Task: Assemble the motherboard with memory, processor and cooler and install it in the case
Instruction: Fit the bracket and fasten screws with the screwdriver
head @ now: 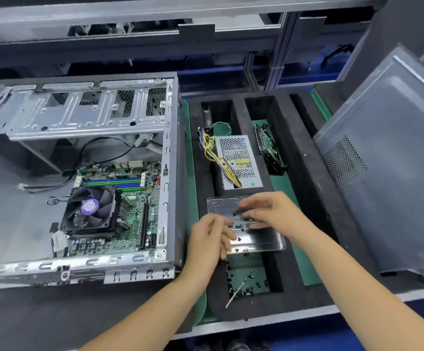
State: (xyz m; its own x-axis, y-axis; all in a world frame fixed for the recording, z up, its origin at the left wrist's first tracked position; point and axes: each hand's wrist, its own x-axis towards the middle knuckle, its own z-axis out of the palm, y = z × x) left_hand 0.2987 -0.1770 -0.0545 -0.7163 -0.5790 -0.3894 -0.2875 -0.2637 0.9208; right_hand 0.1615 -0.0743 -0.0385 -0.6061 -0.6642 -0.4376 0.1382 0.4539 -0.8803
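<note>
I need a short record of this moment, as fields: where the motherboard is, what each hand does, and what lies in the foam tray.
motherboard: lies inside the open case, cooler mounted on it
left hand: fingers curled at the clear tray's near-left edge; whether it holds anything is unclear
right hand: fingers reach into the clear tray among small screws
foam tray: power supply, loose screws
side panel: leans at right

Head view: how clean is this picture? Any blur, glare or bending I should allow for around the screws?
Head view: wide-angle bending curves the case edges; the frame's left margin smears; the clear tray shows pale glare strips, so its small dark screws read poorly; both hands, left hand and right hand, are slightly soft; motherboard is evenly lit.
</note>
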